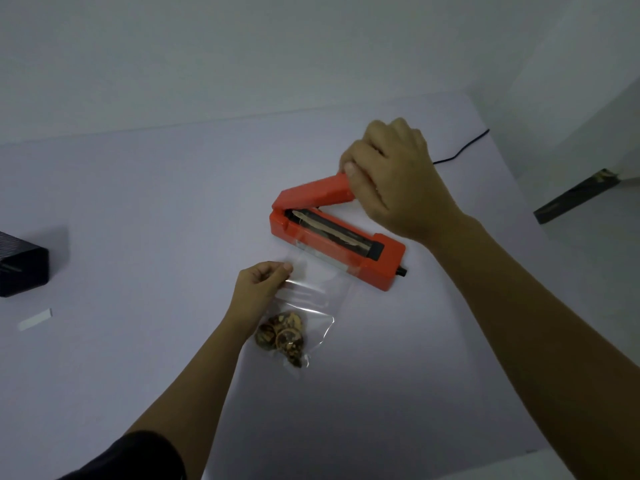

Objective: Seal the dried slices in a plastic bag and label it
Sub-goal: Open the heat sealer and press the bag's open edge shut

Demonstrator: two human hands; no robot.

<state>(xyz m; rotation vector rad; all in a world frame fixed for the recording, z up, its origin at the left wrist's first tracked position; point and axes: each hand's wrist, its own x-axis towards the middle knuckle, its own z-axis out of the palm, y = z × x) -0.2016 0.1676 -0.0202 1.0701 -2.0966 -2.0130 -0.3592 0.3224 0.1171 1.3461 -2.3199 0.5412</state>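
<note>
An orange heat sealer [384,263] sits on the white table, its lever arm [311,195] raised at an angle. My right hand [391,181] grips the free end of that lever. A clear plastic bag [311,292] lies with its open top edge over the sealer's black sealing strip [332,232]. Dried brown slices [282,336] are bunched in the bag's lower end. My left hand [259,287] pinches the bag's left edge just below the sealer.
A black box [22,266] stands at the far left edge of the table [138,202]. A small white label strip [34,319] lies in front of it. The sealer's black cable [460,148] runs off to the back right. A dark bar [575,195] lies on the floor at right.
</note>
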